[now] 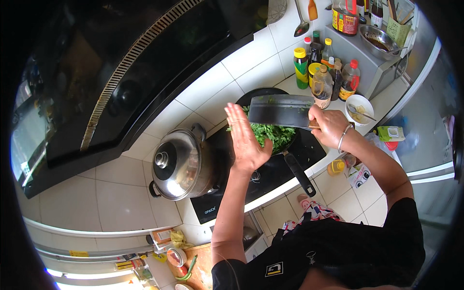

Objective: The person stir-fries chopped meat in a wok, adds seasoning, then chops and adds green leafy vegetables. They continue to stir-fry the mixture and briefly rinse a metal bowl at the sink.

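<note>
My right hand (328, 125) grips the wooden handle of a cleaver (282, 110), whose broad dark blade lies across above a black frying pan (259, 93). Bits of green leaf cling to the blade. Chopped leafy greens (277, 137) fill the pan, which stands on the black gas cooktop (266, 181) with its handle (299, 175) pointing toward me. My left hand (244, 139) is held flat beside the pan's left part, palm and fingers extended, near the blade's far end. It grips nothing; whether it touches the greens is hidden.
A lidded steel pot (177, 165) stands left of the pan. Behind and right are several sauce bottles (322, 85), a white bowl with a spoon (359, 103) and a steel bowl (378, 41) on a grey appliance. The black range hood (145, 72) overhangs the left. A cutting board (203, 268) lies lower left.
</note>
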The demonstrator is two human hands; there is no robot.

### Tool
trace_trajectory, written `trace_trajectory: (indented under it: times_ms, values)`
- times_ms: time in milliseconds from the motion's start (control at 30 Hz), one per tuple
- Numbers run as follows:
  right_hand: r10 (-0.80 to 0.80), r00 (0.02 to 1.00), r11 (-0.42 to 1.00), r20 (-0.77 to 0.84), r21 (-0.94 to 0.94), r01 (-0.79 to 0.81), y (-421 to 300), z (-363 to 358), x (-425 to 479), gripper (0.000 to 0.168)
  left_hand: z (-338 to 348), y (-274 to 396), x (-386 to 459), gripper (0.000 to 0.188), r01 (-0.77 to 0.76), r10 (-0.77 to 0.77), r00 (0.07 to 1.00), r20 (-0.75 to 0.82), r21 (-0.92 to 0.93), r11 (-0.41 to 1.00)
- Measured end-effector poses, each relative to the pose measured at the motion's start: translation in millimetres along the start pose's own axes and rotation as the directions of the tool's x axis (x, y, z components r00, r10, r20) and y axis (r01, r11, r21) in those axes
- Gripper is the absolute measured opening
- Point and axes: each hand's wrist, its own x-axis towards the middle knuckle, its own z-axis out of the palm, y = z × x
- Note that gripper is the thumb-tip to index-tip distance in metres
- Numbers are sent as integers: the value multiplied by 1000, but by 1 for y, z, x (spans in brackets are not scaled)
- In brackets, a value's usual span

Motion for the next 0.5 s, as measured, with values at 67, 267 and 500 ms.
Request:
trace_trajectory:
  times_ms: [67,267,500]
  values:
    - [-53,998,997,37,-54,55,-1,3,-1,28,4,16,-3,110,-45,35,990,140,70,997]
    - [-155,986,961,63,-220,165,-9,12,0,16,51,69,10,112,-133,105,899,424,38,990]
    - [-257,964,932,-64,-281,230,25,-22,-37,12,52,-3,3,102,-11,-204,853,480,408,913]
